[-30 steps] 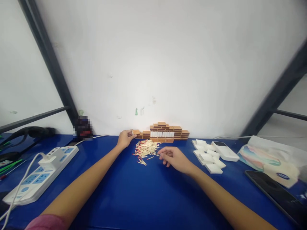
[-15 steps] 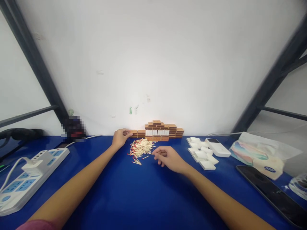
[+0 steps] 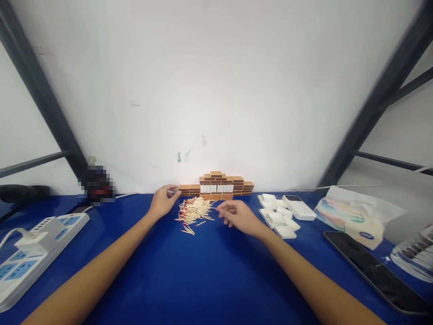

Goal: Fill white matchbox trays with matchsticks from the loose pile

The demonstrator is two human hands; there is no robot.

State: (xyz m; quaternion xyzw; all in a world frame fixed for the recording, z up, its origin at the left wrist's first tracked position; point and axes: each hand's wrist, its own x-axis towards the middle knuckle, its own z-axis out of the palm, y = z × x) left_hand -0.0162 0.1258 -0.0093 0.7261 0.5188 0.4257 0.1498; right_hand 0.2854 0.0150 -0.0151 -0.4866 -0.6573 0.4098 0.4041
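Matchboxes form a low stepped wall against the white wall, with upright white pieces across its middle. My left hand is at the wall's left end, thumb and fingers apart beside the leftmost boxes; whether the fingertips touch them I cannot tell. In front of the wall lies a heap of red-tipped matches. Just right of the heap hovers my right hand, its fingers loosely bent and nothing visible in them.
White matchbox trays lie to the right, beside a white device. Farther right are a tissue pack, a phone and a clear plastic bottle. A power strip sits on the blue table at left.
My left fingers have come off the leftmost top matchbox, which now lines up with its neighbour. My right hand is slightly farther from the matches. The view has shifted a little to the right.
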